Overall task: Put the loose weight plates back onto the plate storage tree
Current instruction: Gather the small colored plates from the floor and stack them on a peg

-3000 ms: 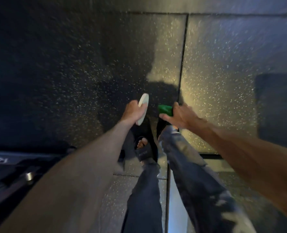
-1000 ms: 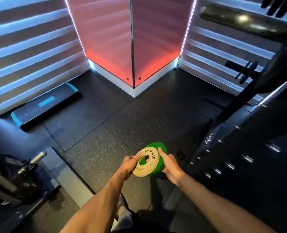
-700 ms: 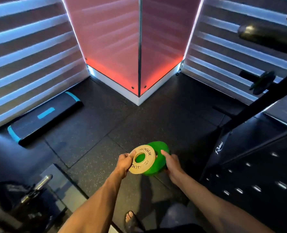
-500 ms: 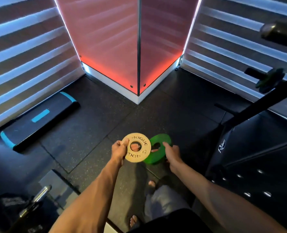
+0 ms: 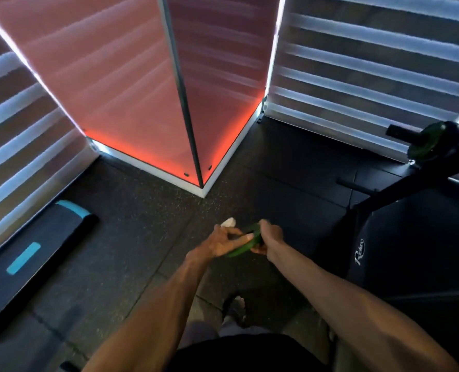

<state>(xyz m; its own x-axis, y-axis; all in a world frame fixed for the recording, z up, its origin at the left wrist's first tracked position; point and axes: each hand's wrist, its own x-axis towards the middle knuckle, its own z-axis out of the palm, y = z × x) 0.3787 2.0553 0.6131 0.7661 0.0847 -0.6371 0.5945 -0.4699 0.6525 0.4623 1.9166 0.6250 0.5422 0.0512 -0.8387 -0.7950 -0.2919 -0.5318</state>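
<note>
Both of my hands are held out low over the dark rubber floor. My left hand holds a small white plate, of which only the top edge shows above the fingers. My right hand grips a green plate, seen almost edge-on between the two hands, and my left fingertips touch it too. The black plate storage tree rises at the right. One of its pegs carries a dark green plate.
A black step platform with teal ends lies on the floor at the left. A red-lit pillar corner stands ahead. A black padded machine with a white logo fills the right side. My sandalled foot shows below my hands.
The two plates have turned from facing me to nearly edge-on and come together between my hands. Three seconds ago I was bent over the floor holding them.
</note>
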